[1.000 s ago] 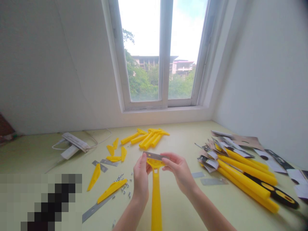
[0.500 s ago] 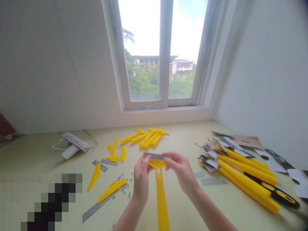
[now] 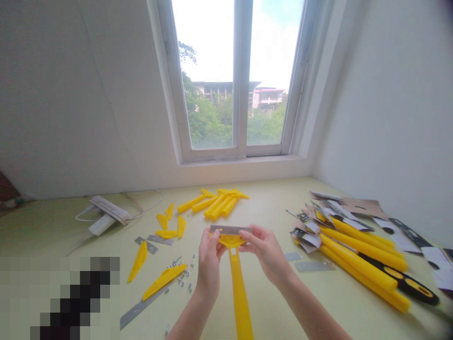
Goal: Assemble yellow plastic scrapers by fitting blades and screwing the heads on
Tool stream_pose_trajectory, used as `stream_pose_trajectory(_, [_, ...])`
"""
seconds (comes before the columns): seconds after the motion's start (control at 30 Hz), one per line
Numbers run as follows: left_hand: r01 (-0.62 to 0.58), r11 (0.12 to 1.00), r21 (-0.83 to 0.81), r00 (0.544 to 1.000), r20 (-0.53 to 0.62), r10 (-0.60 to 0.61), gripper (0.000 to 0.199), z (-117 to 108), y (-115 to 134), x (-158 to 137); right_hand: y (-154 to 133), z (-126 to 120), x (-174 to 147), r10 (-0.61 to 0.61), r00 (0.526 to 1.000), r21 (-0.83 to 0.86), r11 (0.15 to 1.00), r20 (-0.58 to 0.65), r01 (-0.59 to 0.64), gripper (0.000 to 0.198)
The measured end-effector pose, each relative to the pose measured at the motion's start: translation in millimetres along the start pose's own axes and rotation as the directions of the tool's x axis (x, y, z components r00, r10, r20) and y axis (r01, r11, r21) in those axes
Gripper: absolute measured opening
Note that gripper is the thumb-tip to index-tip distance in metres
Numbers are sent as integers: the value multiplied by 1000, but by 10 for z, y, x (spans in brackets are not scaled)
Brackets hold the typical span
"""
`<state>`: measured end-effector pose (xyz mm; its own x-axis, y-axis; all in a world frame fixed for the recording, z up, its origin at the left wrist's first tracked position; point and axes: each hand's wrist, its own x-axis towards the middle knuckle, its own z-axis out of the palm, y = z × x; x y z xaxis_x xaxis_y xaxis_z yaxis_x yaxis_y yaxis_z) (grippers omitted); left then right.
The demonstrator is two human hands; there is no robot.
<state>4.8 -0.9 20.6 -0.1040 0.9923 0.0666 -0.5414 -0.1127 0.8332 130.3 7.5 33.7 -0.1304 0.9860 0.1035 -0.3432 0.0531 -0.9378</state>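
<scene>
A yellow scraper handle (image 3: 239, 288) points toward me, its wide head held up in front of my chest. A flat grey metal blade (image 3: 229, 230) lies along the top of that head. My left hand (image 3: 208, 259) is closed on the left end of the head and blade, thumb on the near face. At the other end, my right hand (image 3: 266, 250) pinches the blade and head between thumb and fingers. Below and left of my hands lie a yellow blade cover (image 3: 164, 281), a long grey blade (image 3: 141, 309) partly under it, and several small screws (image 3: 182, 283).
Yellow scraper handles (image 3: 215, 205) lie in a group below the window. Further left are smaller yellow covers (image 3: 181, 226), short blades (image 3: 160, 239) and a white power strip (image 3: 109, 210). Long yellow scrapers (image 3: 357, 259) with card packaging (image 3: 364, 208) pile up at right, near two loose blades (image 3: 314, 267).
Both hands keep their hold on the scraper and blade. My right fingers have shifted slightly along the blade, and the handle's near end has swung a little to the right.
</scene>
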Motion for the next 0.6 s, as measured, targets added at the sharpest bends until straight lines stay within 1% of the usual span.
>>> stream_pose_trajectory(0.1, [-6, 999, 40, 999, 41, 5, 19, 7, 24, -3, -10, -11, 6, -20, 1000, -9, 1000, -3, 20, 23])
stream_pose_trajectory(0.27, [-26, 993, 116, 998, 62, 19, 23, -10, 38, 20, 4, -28, 20, -40, 999, -10, 999, -33, 40, 22])
stream_pose_trajectory(0.47, [-43, 989, 138, 998, 52, 36, 24, -23, 27, 38, 19, -9, 24, -27, 998, -2, 1000, -52, 27, 22])
stream_pose_trajectory(0.6, [-51, 990, 134, 998, 45, 45, 23, -29, 20, 35, 14, 5, 36, 7, 998, 63, 998, -60, -3, 19])
